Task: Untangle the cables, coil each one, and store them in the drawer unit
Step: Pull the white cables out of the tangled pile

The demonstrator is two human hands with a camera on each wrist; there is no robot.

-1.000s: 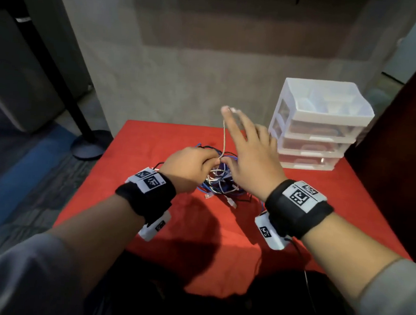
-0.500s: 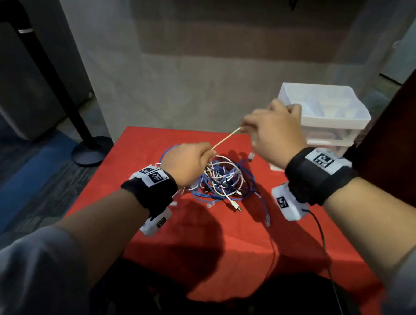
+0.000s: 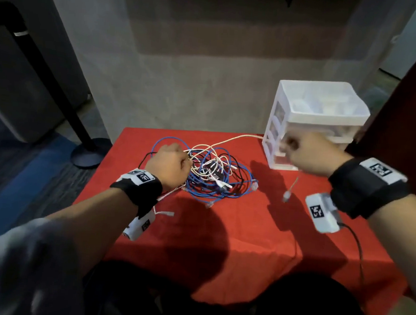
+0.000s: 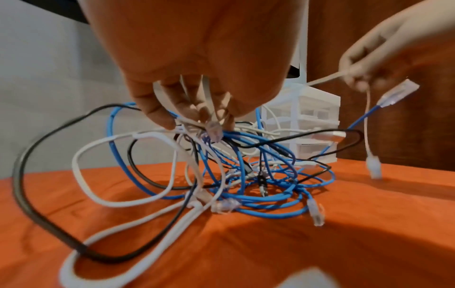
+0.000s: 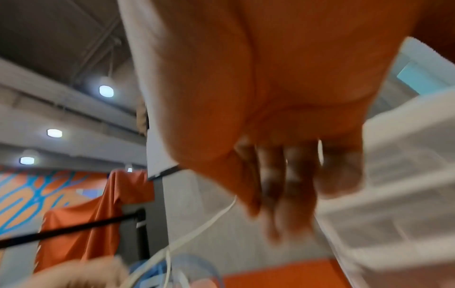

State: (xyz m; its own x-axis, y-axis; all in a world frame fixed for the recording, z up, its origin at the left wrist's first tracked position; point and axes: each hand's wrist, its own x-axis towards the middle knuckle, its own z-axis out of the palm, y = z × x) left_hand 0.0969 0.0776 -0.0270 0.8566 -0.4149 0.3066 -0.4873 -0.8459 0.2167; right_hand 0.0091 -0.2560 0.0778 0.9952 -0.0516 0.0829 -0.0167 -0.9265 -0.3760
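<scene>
Here, a person works at a knot of cables (image 3: 213, 174) on a red-covered table (image 3: 222, 231). The left hand (image 3: 168, 166) sits on the knot's left edge, fingers curled round a bunch of white and blue strands. The right hand (image 3: 307, 155) is raised in front of the white drawer unit (image 3: 319, 115) at the table's far right, fingers pinching a cream cable (image 3: 235, 139) that runs taut back into the pile, its plug end (image 3: 287, 195) dangling below the hand. The drawers appear closed; nothing is coiled or stored yet.

The risk, judging from the taut line, is that more pulling cinches the knot instead of freeing the strand, or drags the whole pile along if the left hand's hold slips. The right hand also looks close enough to the light plastic unit to knock it.

Half a second ago the right hand was higher and nearer the pile; it has swung out toward the drawers, drawing out more cable, while the left hand has stayed put.
</scene>
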